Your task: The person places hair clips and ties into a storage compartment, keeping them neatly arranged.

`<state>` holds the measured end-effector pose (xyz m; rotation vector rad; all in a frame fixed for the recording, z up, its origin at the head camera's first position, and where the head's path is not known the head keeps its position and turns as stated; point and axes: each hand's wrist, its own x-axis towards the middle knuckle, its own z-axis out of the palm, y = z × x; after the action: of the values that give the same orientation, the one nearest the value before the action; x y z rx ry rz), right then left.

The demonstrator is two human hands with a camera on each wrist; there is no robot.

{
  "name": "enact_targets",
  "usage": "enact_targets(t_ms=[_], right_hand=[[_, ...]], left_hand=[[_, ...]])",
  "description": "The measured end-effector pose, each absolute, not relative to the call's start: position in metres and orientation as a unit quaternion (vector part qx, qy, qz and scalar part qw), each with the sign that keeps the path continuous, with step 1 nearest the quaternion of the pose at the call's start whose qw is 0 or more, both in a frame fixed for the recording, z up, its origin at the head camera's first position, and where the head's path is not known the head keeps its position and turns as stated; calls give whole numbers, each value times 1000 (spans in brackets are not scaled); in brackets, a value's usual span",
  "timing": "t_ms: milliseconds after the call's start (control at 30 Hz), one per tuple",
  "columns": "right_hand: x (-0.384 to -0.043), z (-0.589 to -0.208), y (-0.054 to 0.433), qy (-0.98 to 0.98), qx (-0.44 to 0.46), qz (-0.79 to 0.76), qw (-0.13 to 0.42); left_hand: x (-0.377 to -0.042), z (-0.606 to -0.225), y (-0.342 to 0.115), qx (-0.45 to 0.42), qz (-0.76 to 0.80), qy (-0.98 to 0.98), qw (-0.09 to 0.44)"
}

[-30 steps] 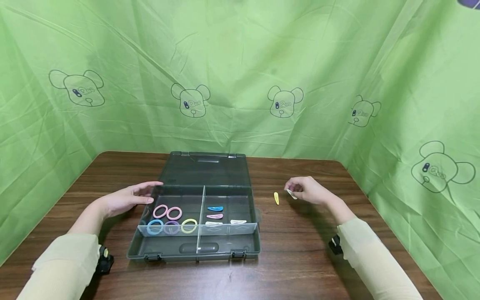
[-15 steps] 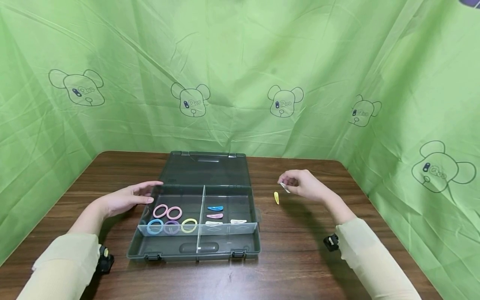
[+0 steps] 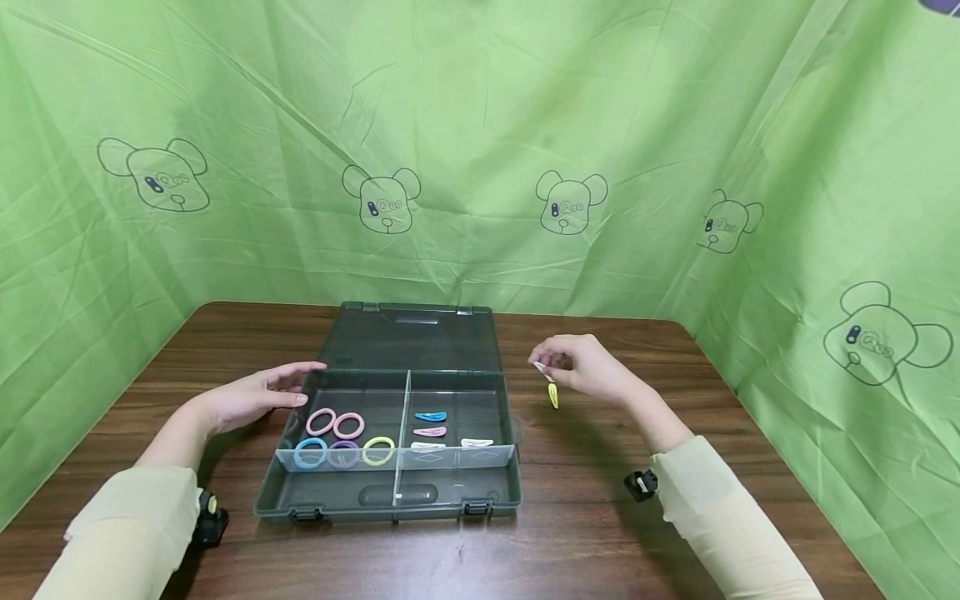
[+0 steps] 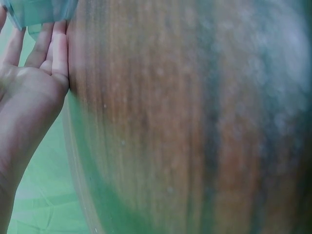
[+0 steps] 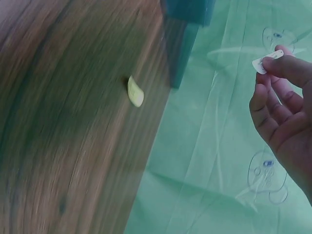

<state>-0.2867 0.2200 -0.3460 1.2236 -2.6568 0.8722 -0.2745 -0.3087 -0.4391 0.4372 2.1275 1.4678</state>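
Between thumb and fingers, my right hand (image 3: 588, 367) pinches a white snap hair clip (image 5: 268, 61), held above the table to the right of the box. A yellow hair clip (image 3: 553, 396) lies on the table just below that hand. With its fingers extended, my left hand (image 3: 251, 400) touches the left side of the grey see-through divided box (image 3: 457, 505). In the box's back right compartment are a blue clip (image 3: 431, 417), a pink clip (image 3: 430, 432) and two white clips (image 3: 477, 443). Several hair ties, including a yellow hair tie (image 3: 378, 452), lie in the back left compartment.
The box's lid (image 3: 420, 340) lies folded back behind it. Clear dividers (image 3: 408, 408) part the compartments. The brown wooden table (image 3: 585, 533) ends at a green cloth (image 3: 480, 108) at the back and sides.
My right hand has lifted the white hair clip and carried it leftward, above and past the yellow clip, towards the box. The left hand and the box have stayed put.
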Motion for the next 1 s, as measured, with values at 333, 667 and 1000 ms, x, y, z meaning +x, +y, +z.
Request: enact_targets(t_ms=[333, 667, 1000], right_hand=[[-281, -350, 187, -863, 418, 285, 21], [-282, -362, 163, -855, 451, 254, 10], [-286, -376, 147, -845, 476, 244, -28]], left_hand=[[-275, -439, -308, 162, 542, 785, 253], [-276, -439, -309, 162, 539, 786, 255], [-277, -441, -310, 167, 544, 781, 259]])
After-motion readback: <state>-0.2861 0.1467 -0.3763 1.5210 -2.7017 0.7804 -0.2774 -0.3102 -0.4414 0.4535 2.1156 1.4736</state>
